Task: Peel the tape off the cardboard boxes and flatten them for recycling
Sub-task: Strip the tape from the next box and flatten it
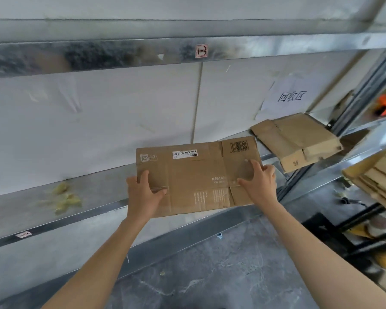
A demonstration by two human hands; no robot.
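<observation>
Holding flattened box (pixel 196 177) between both hands, printed face up, long axis running left-right from hand to hand. Gripping left end with left hand (pixel 143 192): thumb and forefinger on top face, remaining fingers out of sight at the edge. Clamping right end with right hand (pixel 260 181): thumb and forefinger spread on top, other fingers curled past the right edge, underside contact hidden. No tape strip seen on upper face; already flat, so judged ready to stack.

Key relation: pile of flattened cardboard (pixel 296 141) just up and right of right hand, near the box's far right corner but apart from it, under paper sign (pixel 290 97). Right hand nearer, so probably best leading with the right end, sliding along the long axis toward the pile. Watch for skew: pile turned against the box's axis, likely needing a slight twist before release.

Tape scraps (pixel 65 199) well left of left hand on shelf (pixel 103 192), out of the path.
</observation>
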